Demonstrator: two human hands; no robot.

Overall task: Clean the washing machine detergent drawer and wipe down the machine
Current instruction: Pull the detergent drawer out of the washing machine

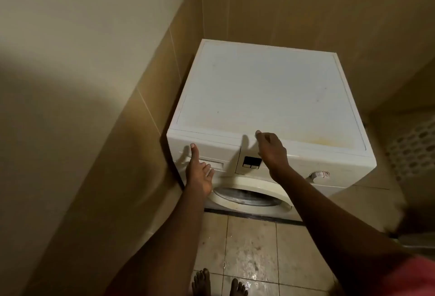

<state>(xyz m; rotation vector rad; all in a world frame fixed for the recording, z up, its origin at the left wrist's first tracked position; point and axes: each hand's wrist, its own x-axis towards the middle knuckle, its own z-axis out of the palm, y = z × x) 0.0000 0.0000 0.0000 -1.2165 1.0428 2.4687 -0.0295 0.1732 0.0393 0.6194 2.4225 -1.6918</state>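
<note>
1. Washing machine [266, 93], white, stands in the tiled corner at the middle of the frame. Its flat top shows yellowish stains near the front edge.
2. Detergent drawer [219, 152] sits at the left end of the front panel, just left of the frame's centre, and looks flush with the panel.
3. Left hand [199, 174] is at the drawer front with its thumb straight up against the panel. Its fingers [209, 169] are loosely bent, tips by the drawer's handle recess, clasping nothing.
4. Right hand [270, 149] hovers over the panel right of the drawer, fingers relaxed and slightly curled, holding nothing. One fingertip reaches the top's front edge.
5. Dark display [251, 162] lies between the two hands, with a round dial [319, 174] further right on the panel.
6. Round door [247, 199] sits below the panel, partly behind the left wrist.
7. Wet, marked floor tiles [251, 248] fill the lower middle, with bare feet [201, 281] at the bottom edge.
8. Perforated white basket [412, 149] stands at the right edge, beside the machine.
</note>
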